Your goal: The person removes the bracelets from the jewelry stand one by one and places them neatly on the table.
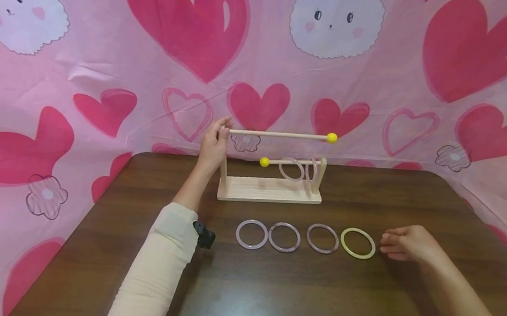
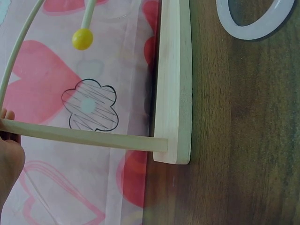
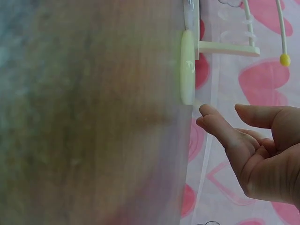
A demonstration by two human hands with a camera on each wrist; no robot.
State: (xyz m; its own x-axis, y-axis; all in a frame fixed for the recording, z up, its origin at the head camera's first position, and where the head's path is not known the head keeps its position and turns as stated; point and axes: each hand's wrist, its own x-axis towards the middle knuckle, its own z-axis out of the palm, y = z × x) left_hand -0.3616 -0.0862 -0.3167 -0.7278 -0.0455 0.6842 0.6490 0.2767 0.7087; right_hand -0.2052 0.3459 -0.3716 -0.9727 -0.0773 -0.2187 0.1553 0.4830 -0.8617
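A wooden stand with two posts stands on the table. My left hand grips the top of its left post, where the upper rod begins. That rod ends in a yellow ball at the right. From the right post a lower rod runs left to another yellow ball, and two pale pink rings hang on it. My right hand is just right of a pale yellow ring lying flat; the right wrist view shows its thumb and fingers apart, holding nothing.
Left of the yellow ring, three lilac rings lie in a row on the brown table: one purplish ring, a second and a paler one. Pink heart-patterned cloth hangs behind the table and along its sides.
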